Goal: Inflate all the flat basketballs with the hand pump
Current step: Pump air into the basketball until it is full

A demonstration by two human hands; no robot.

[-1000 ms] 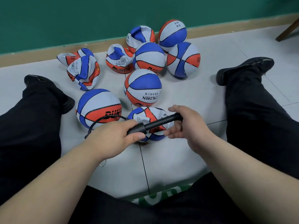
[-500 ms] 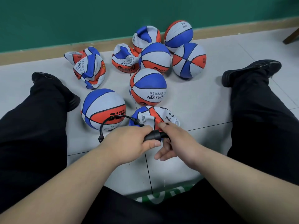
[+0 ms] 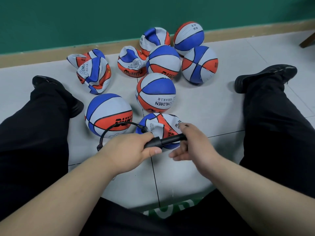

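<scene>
- Green wall (image 3: 85, 19) at the back, tan skirting (image 3: 34, 59) along its foot.
- Pale tiled floor (image 3: 213, 103) crossed by dark grout lines.
- Black trousers (image 3: 34, 133), legs spread wide.
- Black shoes, left (image 3: 51, 82) and right (image 3: 264, 74).
- Brown wooden leg (image 3: 308, 40) at the right edge.
- Green-and-white lettering (image 3: 179, 207) low on the floor.

the round ball in the middle (image 3: 156, 89) carries the word "children" in dark capitals, upside down to the viewer, beside a line of chinese characters; the crumpled ball at the left (image 3: 95, 77) shows the same word, cut off by a fold after "child". heavy black brand letters, legible only as "dun...", cross the orange band of the round ball by the left leg (image 3: 105, 109). chinese characters also stand on the farthest round ball (image 3: 189, 34) and on the flat ball under the hands (image 3: 160, 123), while the white letters on the green strip (image 3: 170, 212) are cut off and unreadable.
</scene>
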